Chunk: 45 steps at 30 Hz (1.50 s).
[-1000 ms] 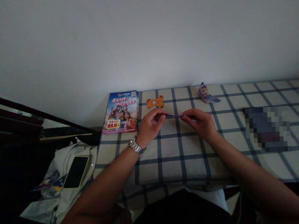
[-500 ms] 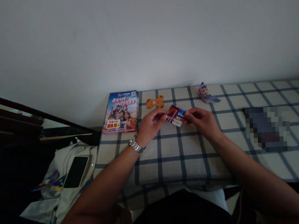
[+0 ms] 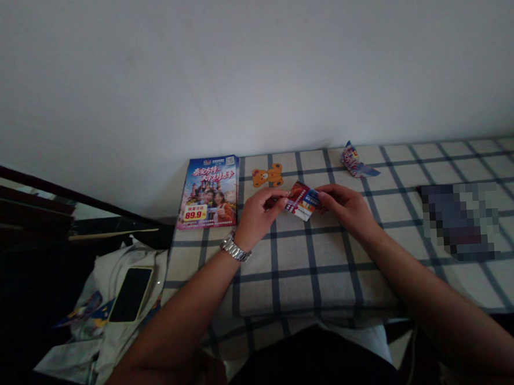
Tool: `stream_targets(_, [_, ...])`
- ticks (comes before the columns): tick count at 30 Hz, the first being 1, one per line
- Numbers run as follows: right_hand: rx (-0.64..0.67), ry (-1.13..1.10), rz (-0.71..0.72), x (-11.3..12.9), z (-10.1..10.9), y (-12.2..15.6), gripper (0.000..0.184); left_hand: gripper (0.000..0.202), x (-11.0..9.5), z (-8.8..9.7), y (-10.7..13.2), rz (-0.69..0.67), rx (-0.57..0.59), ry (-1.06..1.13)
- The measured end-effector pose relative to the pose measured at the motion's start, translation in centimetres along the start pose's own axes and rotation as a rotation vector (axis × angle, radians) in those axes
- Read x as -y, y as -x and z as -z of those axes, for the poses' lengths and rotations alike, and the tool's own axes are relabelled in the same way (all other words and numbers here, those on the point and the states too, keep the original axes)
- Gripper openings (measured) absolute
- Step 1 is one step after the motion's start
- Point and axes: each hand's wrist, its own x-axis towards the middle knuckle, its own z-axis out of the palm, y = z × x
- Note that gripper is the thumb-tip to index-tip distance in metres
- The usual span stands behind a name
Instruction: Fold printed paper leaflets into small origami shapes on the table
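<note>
A small folded paper leaflet, printed in dark red, blue and white, is held between both hands above the checked cloth. My left hand, with a silver watch on its wrist, pinches the paper's left corner. On the other side my right hand grips the right corner, thumb on top and the other fingers partly hidden behind. Left of my hands lies a stack of colourful printed leaflets. A flat orange bear figure is just beyond my left hand.
A crumpled or folded piece of printed paper sits near the wall. Farther right is a dark, blurred-out flat object. Lower left, a phone rests on a white plastic bag beside the table edge.
The folded leaflet has turned slightly and shows more of its printed face. My right fingers have shifted a little at its corner. The other things stay put.
</note>
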Motion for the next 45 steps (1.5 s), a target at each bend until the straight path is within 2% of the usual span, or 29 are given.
stream_targets(10, [0.027,0.202,0.075,-0.4,-0.1,0.0,0.031,0.016,-0.2,-0.2,0.1,-0.044,0.145,-0.127])
stream_targets(14, [0.018,0.265,0.060,-0.7,0.1,-0.1,0.028,0.017,0.2,-0.3,0.1,-0.051,0.127,-0.161])
stream_targets(16, [0.009,0.298,0.066,-0.9,0.2,-0.2,0.028,0.021,0.4,-0.4,0.1,-0.104,0.101,-0.208])
stream_targets(20, [-0.019,0.406,0.145,-1.0,0.3,-0.3,0.031,0.024,0.4,-0.5,0.1,-0.295,0.098,-0.388])
stream_targets(24, [-0.011,0.586,0.288,-0.6,0.4,-0.4,0.031,0.020,0.1,-0.9,0.3,-0.446,0.246,-0.425])
stream_targets(27, [0.017,0.719,0.378,-0.5,0.4,-0.4,0.028,0.020,0.2,-1.1,0.5,-0.501,0.358,-0.441])
stream_targets(30, [0.038,0.801,0.424,-0.7,0.4,-0.5,0.029,0.026,0.6,-1.2,0.5,-0.549,0.421,-0.497])
stream_targets(39, [0.065,0.910,0.495,-1.0,0.5,-0.5,0.027,0.030,0.6,-1.0,0.4,-0.529,0.440,-0.560])
stream_targets(45, [0.049,0.938,0.495,-0.9,0.5,-0.5,0.028,0.041,0.5,-1.0,0.5,-0.448,0.370,-0.576])
